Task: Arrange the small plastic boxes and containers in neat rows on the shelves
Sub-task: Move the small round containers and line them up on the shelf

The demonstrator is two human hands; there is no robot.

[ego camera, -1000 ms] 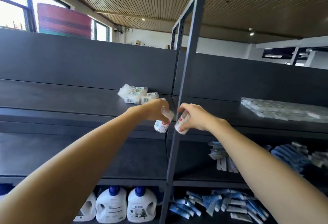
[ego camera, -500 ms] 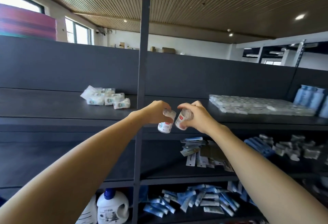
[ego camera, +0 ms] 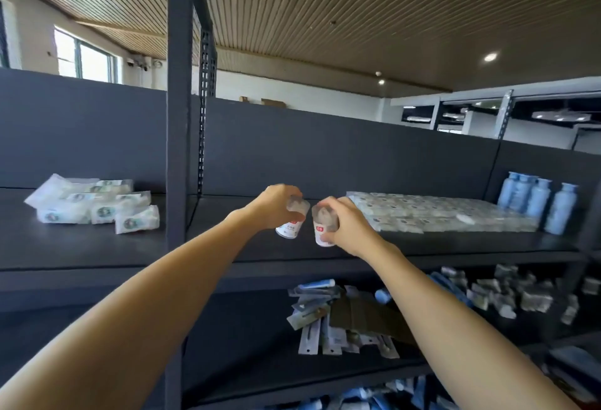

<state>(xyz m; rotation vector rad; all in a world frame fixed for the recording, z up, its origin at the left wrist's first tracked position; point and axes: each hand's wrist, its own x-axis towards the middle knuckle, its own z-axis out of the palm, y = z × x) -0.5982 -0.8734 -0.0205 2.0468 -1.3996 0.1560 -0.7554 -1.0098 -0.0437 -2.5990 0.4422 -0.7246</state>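
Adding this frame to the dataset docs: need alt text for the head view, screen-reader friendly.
Seen from the head camera, the left hand and right hand each grip a small white container, the left container and right container, over a dark shelf. Rows of clear boxes and blue bottles sit to the right, white packets to the left.

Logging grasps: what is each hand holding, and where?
Each grips one small container by its clear upper end: left hand on the left container, right hand on the right container.
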